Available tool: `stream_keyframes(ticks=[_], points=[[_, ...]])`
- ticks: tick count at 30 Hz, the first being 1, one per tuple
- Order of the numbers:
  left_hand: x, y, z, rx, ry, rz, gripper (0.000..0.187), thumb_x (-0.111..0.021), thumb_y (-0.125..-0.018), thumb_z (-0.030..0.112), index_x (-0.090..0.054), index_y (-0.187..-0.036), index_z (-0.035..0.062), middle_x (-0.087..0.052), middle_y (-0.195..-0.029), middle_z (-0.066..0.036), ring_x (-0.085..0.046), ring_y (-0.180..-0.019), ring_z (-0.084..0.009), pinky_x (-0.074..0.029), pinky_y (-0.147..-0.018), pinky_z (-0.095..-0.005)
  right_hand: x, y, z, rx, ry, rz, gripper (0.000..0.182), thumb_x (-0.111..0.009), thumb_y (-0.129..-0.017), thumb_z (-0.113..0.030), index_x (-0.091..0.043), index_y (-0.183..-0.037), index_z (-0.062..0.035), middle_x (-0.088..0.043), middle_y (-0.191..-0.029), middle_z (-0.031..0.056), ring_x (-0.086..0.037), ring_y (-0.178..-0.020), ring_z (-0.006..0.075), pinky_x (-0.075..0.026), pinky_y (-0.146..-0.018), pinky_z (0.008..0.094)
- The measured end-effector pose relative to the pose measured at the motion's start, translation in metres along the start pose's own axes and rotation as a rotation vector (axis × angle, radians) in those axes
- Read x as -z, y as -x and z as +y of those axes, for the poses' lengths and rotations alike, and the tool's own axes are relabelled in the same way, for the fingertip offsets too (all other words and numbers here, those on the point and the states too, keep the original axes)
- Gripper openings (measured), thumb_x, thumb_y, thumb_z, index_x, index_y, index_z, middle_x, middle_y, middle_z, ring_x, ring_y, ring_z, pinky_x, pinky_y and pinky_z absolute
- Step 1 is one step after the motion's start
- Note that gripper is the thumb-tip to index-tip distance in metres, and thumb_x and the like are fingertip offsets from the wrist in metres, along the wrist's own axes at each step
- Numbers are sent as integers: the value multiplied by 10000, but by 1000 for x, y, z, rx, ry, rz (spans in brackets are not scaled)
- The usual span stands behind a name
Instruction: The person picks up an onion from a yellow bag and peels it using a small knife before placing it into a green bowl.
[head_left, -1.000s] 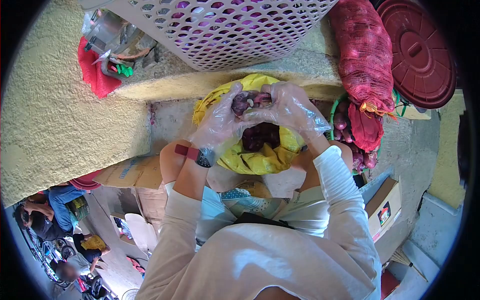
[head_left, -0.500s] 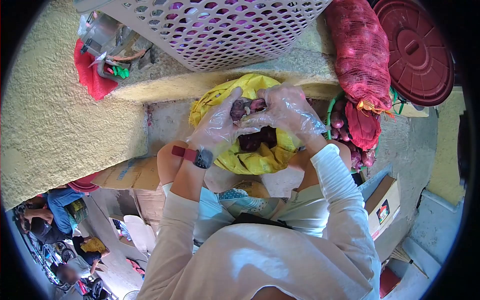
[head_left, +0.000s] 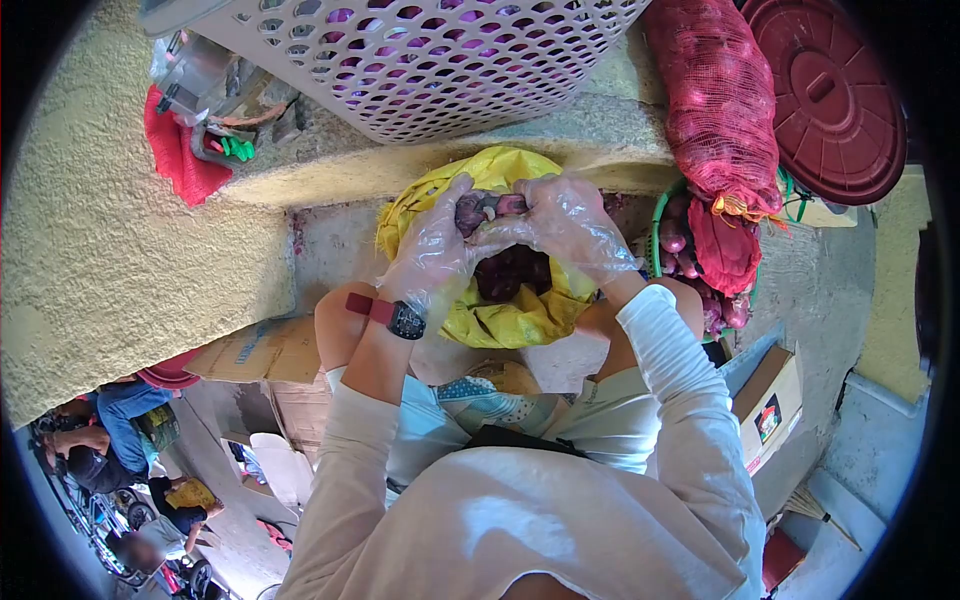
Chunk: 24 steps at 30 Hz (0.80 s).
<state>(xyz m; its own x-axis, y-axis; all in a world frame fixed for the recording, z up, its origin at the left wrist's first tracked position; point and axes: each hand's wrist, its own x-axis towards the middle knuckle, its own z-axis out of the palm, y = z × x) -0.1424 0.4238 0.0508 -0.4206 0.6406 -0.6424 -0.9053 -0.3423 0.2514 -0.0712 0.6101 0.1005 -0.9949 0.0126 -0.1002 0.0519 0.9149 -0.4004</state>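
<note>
In clear plastic gloves, both of my hands meet above a yellow sack between my knees. My left hand is closed round a dark, shrivelled-looking red onion. The thumb and fingers of my right hand are pinched on the onion's right end; whether skin or a separate piece lies between them cannot be made out. Below my hands, more dark red onions show in the sack's mouth.
Ahead stands a pale perforated basket of purple onions on a concrete ledge. At right are a red mesh sack of onions, a green-rimmed basket, a maroon lid and a carton. People sit far off at lower left.
My hands have shifted slightly, with my right hand a little lower at the wrist. The onion has turned and moved slightly left in my fingers.
</note>
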Motion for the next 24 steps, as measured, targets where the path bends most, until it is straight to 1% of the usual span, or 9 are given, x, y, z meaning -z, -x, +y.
stream_keyframes(ticks=[2,6,9,11,12,14,18,20,24], points=[[-8,5,-2,-34,27,55,406,-551,-1064,331,-622,-1179,-51,-701,-1116,-211,-696,-1018,-369,-593,-941,-566,-3,-1,2,-15,-13,-7,720,-658,-766,-773,-741,-914,-73,-712,-809,201,-713,-796,392,-544,-716,499],[-2,0,-1,-24,60,20,415,-536,-1069,330,-615,-1197,-58,-699,-1116,-213,-691,-1027,-374,-570,-974,-585,-7,-3,3,-3,-96,-11,725,-666,-771,-763,-738,-913,-55,-710,-807,212,-705,-784,403,-542,-718,498],[2,-4,-2,-42,121,19,420,-533,-1069,334,-613,-1206,-55,-700,-1115,-208,-696,-1015,-355,-592,-925,-553,0,-3,0,-4,-130,4,748,-682,-749,-775,-736,-865,-38,-700,-784,222,-699,-767,409,-543,-711,491],[17,-16,-2,-19,137,-144,390,-550,-1059,307,-633,-1193,-49,-710,-1084,-197,-699,-990,-320,-605,-893,-499,3,-4,0,7,-139,20,759,-691,-735,-783,-735,-835,-31,-694,-768,225,-696,-754,410,-544,-702,486],[12,-12,-2,-19,135,-144,390,-550,-1059,307,-633,-1193,-49,-710,-1084,-197,-699,-990,-320,-605,-893,-499,2,-3,1,15,-131,42,772,-699,-714,-796,-735,-811,-30,-690,-749,220,-696,-740,406,-545,-691,482],[-4,-1,-1,-72,79,-208,343,-587,-1043,297,-688,-1137,-17,-727,-1068,-141,-695,-969,-241,-594,-826,-367,4,-3,4,21,-122,64,786,-708,-692,-809,-735,-787,-30,-685,-729,214,-696,-726,402,-546,-680,479],[-9,2,9,-18,18,-186,323,-605,-1028,295,-692,-1121,-2,-731,-1044,-139,-699,-958,-233,-595,-819,-366,7,-3,4,57,-77,70,800,-702,-662,-836,-739,-781,-45,-686,-704,188,-699,-708,386,-549,-664,469],[-7,-6,4,-122,-28,-59,294,-611,-1019,297,-701,-1106,31,-737,-1030,-124,-706,-935,-235,-594,-791,-348,5,-4,3,66,-68,88,806,-696,-658,-845,-740,-779,-49,-687,-700,183,-701,-707,382,-551,-666,467],[-6,-10,3,-140,6,-40,255,-617,-1010,290,-702,-1071,58,-736,-1005,-95,-700,-931,-234,-581,-802,-353,4,-7,0,59,-65,81,780,-698,-690,-823,-740,-782,-50,-688,-702,186,-705,-708,377,-553,-669,463]])
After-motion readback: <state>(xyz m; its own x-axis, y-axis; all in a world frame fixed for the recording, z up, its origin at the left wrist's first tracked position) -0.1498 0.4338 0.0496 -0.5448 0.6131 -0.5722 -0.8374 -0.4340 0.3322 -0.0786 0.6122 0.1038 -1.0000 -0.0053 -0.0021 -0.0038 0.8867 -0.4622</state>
